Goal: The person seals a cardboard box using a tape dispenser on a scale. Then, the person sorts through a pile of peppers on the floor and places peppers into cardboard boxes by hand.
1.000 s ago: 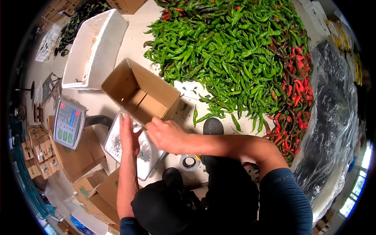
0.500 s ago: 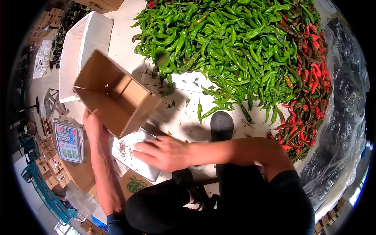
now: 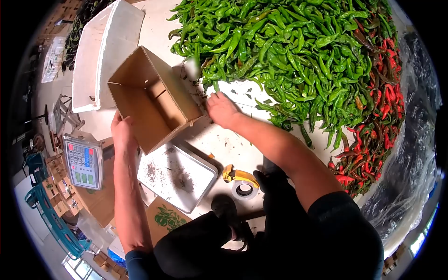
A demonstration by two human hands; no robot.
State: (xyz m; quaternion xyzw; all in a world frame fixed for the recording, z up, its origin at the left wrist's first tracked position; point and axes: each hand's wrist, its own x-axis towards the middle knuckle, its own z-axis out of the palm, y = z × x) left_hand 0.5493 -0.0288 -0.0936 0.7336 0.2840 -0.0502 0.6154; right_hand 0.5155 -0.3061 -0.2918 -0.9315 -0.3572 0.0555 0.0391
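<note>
At the upper end of the white weighing pan (image 3: 179, 175), a cardboard box (image 3: 149, 107) sits tilted, its open mouth turned towards the head camera. One corner overlaps the pan from above; whether the two touch cannot be told. The person's left hand (image 3: 124, 130) is closed around the box's lower left edge. The right hand (image 3: 222, 110) reaches past the box's other side, down at the pale floor (image 3: 228, 144), just beside the heap of green peppers (image 3: 284, 56). Its fingers bend close to one green pepper, but whether they grip it cannot be made out. Dark litter lies scattered on the pan, and a yellow tape dispenser (image 3: 240, 175) rests just beside it.

The box should handle as light and fairly stiff, dry rather than slippery, though its thin walls could buckle under a hard squeeze. Opposite rims, or a rim and the base, would probably give the steadiest hold. The peppers look glossy, so likely a little slippery and easily bruised; a loose grasp around their middles seems kindest.
</note>
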